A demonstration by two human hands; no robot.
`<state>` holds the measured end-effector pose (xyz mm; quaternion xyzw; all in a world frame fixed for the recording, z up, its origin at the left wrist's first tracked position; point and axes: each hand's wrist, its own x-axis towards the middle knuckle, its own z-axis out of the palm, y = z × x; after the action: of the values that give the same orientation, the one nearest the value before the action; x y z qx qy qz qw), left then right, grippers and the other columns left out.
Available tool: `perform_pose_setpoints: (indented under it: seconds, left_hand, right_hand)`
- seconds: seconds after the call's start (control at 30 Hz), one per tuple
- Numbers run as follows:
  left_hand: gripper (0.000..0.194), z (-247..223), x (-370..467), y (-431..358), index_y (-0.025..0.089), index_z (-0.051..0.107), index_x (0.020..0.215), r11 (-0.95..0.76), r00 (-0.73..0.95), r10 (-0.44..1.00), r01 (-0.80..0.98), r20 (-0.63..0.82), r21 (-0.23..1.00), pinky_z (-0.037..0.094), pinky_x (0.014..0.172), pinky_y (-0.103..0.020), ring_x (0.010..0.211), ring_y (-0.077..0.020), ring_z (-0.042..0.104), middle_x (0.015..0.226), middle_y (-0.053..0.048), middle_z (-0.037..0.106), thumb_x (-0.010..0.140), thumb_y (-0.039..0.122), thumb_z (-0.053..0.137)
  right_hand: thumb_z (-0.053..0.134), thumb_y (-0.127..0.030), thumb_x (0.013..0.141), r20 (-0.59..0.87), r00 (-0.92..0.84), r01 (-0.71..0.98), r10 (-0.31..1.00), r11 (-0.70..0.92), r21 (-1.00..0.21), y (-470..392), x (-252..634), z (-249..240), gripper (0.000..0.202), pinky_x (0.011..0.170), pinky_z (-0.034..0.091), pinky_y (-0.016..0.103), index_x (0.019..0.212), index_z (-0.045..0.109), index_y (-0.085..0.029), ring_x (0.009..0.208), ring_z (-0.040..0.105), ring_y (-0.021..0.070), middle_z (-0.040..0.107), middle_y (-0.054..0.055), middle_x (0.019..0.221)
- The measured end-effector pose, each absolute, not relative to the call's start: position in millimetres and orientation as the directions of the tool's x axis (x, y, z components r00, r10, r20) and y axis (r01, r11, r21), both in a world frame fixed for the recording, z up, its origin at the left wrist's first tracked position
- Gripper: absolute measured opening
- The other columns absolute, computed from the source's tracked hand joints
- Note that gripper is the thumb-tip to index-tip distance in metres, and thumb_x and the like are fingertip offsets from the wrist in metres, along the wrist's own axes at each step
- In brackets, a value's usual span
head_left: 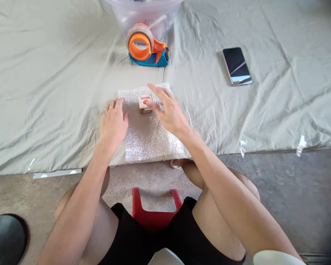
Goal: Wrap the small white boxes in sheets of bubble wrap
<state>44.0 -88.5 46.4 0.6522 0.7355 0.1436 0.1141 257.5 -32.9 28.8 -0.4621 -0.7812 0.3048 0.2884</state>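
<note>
A sheet of bubble wrap lies flat at the front edge of the cloth-covered table. On its upper half stands a small printed cardboard box with a red label on top. My left hand rests at the sheet's left edge, fingers stretched forward and thumb apart, holding nothing. Over the right side of the sheet is my right hand, its fingers spread. The right thumb reaches the box's right side; whether it touches the box I cannot tell.
An orange and blue tape dispenser stands behind the bubble wrap, before a translucent plastic tub. To the right lies a smartphone. A red stool is beneath me, and a black round base sits on the floor at left.
</note>
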Motion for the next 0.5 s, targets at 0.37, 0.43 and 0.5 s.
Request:
perform_pose_setpoints:
  seconds: [0.37, 0.43, 0.5]
  left_hand:
    - [0.064, 31, 38, -85, 0.025, 0.052, 0.162, 0.194, -0.289, 0.953, 0.812, 0.089, 0.550, 0.067, 0.105, -0.043, 0.100, -0.0249, 0.080, 0.123, -0.008, 0.083, 0.101, 0.019, 0.070]
    - [0.067, 29, 38, -84, 0.025, 0.051, 0.163, 0.213, -0.301, 0.951, 0.802, 0.068, 0.558, 0.066, 0.099, -0.041, 0.096, -0.0252, 0.079, 0.108, -0.005, 0.082, 0.099, 0.018, 0.072]
    - [0.067, 29, 40, -83, 0.024, 0.052, 0.162, 0.229, -0.305, 0.951, 0.805, 0.050, 0.547, 0.065, 0.096, -0.042, 0.094, -0.0266, 0.078, 0.100, -0.004, 0.081, 0.098, 0.017, 0.072]
  right_hand:
    - [0.063, -0.028, 0.112, 0.194, -0.370, 0.565, 0.908, 0.386, -0.729, -35, 258, 40, 0.082, 0.134, 0.052, 0.053, 0.187, 0.031, -0.034, 0.165, 0.056, 0.0310, 0.048, 0.009, 0.187]
    - [0.060, -0.013, 0.106, 0.133, -0.471, 0.596, 0.872, 0.426, -0.681, -36, 256, 34, 0.079, 0.136, 0.050, 0.058, 0.182, 0.042, -0.026, 0.162, 0.059, 0.0356, 0.057, 0.014, 0.179]
    - [0.054, -0.006, 0.103, 0.089, -0.484, 0.609, 0.871, 0.408, -0.680, -36, 256, 29, 0.074, 0.130, 0.055, 0.057, 0.176, 0.052, -0.023, 0.154, 0.065, 0.0365, 0.062, 0.016, 0.172]
